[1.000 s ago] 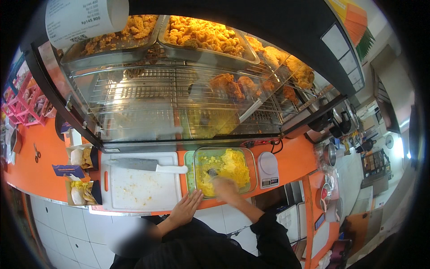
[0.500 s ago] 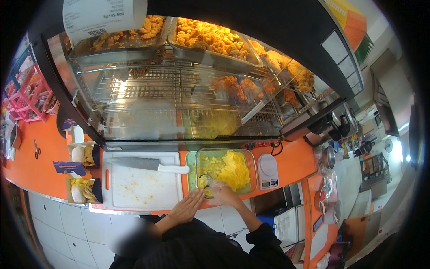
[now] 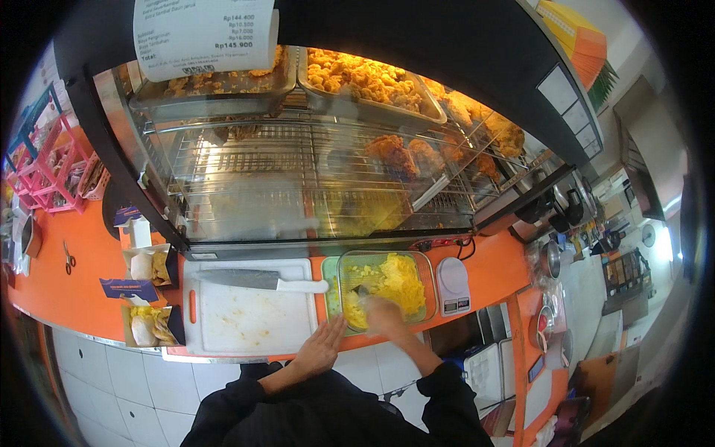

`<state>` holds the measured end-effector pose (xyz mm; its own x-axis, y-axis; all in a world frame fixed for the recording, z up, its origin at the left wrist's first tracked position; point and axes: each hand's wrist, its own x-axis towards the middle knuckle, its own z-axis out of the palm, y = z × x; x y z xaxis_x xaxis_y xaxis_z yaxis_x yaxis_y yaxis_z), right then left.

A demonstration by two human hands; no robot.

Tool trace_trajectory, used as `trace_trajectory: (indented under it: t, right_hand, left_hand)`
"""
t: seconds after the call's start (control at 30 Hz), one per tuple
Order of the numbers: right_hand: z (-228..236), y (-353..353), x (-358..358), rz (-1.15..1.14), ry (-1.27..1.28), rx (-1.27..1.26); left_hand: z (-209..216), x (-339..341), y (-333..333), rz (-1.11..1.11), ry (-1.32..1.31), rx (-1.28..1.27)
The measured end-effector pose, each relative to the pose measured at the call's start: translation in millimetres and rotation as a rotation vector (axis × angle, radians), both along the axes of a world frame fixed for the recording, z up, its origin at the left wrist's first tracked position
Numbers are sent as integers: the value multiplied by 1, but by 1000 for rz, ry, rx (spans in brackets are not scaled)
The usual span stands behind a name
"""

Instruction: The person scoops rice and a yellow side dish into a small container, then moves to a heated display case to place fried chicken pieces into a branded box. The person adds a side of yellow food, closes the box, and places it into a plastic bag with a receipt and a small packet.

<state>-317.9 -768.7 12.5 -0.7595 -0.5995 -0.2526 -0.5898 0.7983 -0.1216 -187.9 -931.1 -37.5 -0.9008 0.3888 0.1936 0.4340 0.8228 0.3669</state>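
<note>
One hand, the left (image 3: 320, 349), is laid flat by the tray (image 3: 430, 292) on the bench (image 3: 82, 276); the right (image 3: 386, 319) is blurred, its grip untellable; mash (image 3: 402, 276) is seemingly being worked; steady bracing is called for next.

Head-worn fisheye, facing down, above orange counter (image 3: 93, 249)

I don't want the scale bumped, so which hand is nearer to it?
Right. The right hand is over the dish, to the left of the scale; the left hand is farther left, near the dish's near-left corner.
</note>
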Motion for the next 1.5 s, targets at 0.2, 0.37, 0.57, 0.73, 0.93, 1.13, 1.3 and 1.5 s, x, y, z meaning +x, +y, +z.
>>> trace_trajectory:
  t: [0.2,0.37,0.57,0.73,0.93,1.13,1.3,1.5]
  right_hand:
    - [0,-32,49,-129,-82,-87]
    - [-13,-25,52,-268,-129,-179]
    - [-23,18,3,202,6,-525]
    - [2,28,-14,-830,-1317,-1140]
    - [-28,66,-35,-945,-1160,-1220]
    - [46,-44,-15,-716,-875,-1078]
    - [50,-193,10,-355,-1519,-1009]
    - [75,-399,66,-283,-1809,-1157]
  left_hand:
    - [-15,0,2,-39,-4,45]
    - [-15,-3,-4,-85,-16,221]
    - [-11,-5,-17,-142,-24,188]
    - [29,-2,-41,-119,-57,158]
    - [102,36,-150,89,-47,586]
    - [74,136,-330,1232,805,917]
    - [43,154,-463,1306,409,893]
    - [-8,107,-497,1047,-174,858]
